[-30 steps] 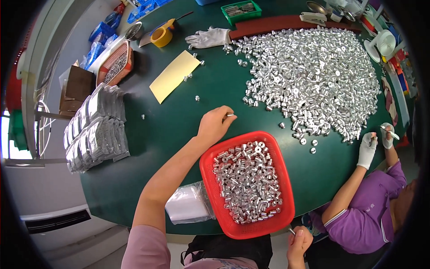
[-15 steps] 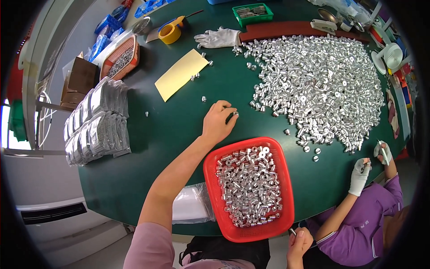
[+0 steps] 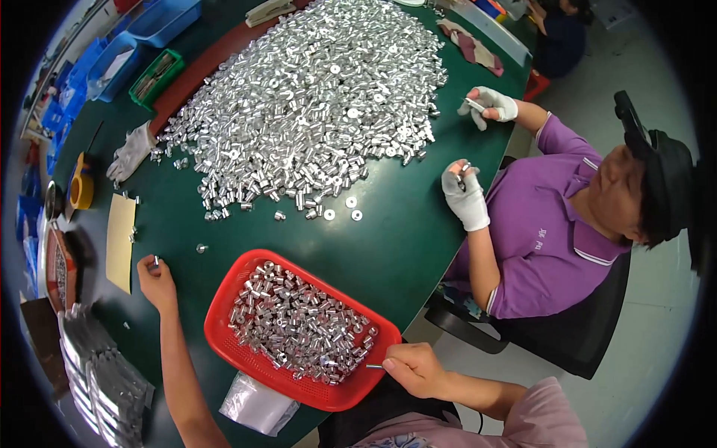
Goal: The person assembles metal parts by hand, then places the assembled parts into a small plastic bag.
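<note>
My left hand (image 3: 157,285) is on the green table, its fingers closed round a small silver metal cylinder (image 3: 155,261). In front of me, a red plastic basket (image 3: 224,299) stands tilted across the table's near edge, holding many short metal cylinders (image 3: 299,321), some with a hole through them. My right hand (image 3: 415,369) is a fist beside the basket's right end, gripping a thin metal rod (image 3: 375,366) whose tip points at the rim. A single loose cylinder (image 3: 202,248) lies between my left hand and the big heap of cylinders (image 3: 321,97).
A co-worker's white-gloved hands (image 3: 467,198) hold small metal parts at the right edge. Left are a yellow paper sheet (image 3: 119,243), a glove (image 3: 132,151), a tape roll (image 3: 81,187) and stacked plastic packs (image 3: 101,381). A clear plastic packet (image 3: 258,403) lies by the basket.
The view has swung to the right, bringing the co-worker and my right hand further in. My left hand has moved nearer the yellow sheet, leaving one loose cylinder behind.
</note>
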Motion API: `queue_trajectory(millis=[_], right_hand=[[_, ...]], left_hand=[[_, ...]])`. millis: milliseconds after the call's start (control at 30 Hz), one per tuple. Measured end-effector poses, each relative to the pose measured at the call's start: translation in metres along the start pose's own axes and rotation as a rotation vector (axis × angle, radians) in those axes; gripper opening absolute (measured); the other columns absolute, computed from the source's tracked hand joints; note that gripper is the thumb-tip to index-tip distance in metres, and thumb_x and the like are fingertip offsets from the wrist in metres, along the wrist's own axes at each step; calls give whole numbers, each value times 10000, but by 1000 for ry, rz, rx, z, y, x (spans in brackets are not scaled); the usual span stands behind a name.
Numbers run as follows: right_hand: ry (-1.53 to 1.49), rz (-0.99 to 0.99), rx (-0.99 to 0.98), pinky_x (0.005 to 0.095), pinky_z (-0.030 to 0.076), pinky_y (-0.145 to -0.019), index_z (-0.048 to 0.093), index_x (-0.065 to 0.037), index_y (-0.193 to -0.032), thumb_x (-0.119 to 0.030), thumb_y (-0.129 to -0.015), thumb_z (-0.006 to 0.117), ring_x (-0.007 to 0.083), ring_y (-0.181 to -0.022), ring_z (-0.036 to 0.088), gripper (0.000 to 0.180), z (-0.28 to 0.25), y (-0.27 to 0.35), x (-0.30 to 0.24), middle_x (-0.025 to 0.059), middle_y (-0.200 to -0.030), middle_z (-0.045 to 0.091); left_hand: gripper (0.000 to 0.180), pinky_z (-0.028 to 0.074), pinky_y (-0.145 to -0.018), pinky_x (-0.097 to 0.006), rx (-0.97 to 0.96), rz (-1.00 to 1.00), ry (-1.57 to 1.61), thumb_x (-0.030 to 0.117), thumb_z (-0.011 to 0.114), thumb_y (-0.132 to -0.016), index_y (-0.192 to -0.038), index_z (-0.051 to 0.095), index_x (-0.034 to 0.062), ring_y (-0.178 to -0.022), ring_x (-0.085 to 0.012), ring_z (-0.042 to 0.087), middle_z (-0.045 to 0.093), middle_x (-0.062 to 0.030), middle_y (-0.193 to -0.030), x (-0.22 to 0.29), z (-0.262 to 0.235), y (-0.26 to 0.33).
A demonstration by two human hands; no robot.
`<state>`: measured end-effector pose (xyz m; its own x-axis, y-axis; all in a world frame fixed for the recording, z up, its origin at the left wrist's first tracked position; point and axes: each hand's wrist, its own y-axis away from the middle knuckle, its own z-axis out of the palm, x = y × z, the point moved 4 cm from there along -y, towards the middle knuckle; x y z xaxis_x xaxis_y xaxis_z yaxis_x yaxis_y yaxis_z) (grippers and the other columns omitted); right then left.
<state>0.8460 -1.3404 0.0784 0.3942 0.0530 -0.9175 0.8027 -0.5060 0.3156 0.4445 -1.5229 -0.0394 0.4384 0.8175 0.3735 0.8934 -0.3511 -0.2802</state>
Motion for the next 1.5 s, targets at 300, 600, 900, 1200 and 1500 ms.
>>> queue_trajectory(millis=[300, 600, 900, 1200, 1500], right_hand=[[-55, -186, 31, 320, 342, -423, 456, -32, -609, -145, -758, 520, 258, -462, 461, 198, 4, -32, -19, 100, -527, 435], [-87, -364, 117, 263, 329, -383, 468, -23, -565, -59, -704, 563, 178, -403, 448, 173, -3, -72, -49, 65, -482, 443], [66, -362, 116, 282, 304, -371, 425, -24, -526, -65, -704, 540, 191, -384, 412, 216, -1, -71, -49, 79, -468, 410], [115, -310, 21, 342, 348, -400, 461, -47, -592, -185, -771, 515, 267, -454, 476, 232, 4, -57, -38, 93, -508, 467], [227, -228, 24, 354, 373, -420, 487, -55, -607, -287, -792, 492, 281, -497, 503, 297, 11, -58, -37, 99, -561, 501]], left_hand=[[264, 435, -660, -227, -643, -347, 1233, 84, 536, -783, -1025, 484, -8, -743, -101, 519, 532, -54, -845, 152, -65, 76], [283, 441, -781, -273, -1154, -318, 1661, -26, 520, -786, -1066, 478, -32, -889, -162, 539, 543, -115, -970, 232, -70, 125], [282, 449, -731, -252, -1109, -181, 1513, -50, 585, -722, -1000, 535, -48, -843, -156, 556, 556, -135, -959, 227, -71, 129], [262, 454, -654, -252, -1030, 75, 1349, -21, 674, -628, -880, 600, -29, -717, -172, 589, 610, -130, -781, 241, -80, 136], [215, 436, -545, -310, -649, 733, 650, 48, 672, -581, -780, 591, 39, -617, -231, 549, 568, -83, -734, 255, -99, 128]])
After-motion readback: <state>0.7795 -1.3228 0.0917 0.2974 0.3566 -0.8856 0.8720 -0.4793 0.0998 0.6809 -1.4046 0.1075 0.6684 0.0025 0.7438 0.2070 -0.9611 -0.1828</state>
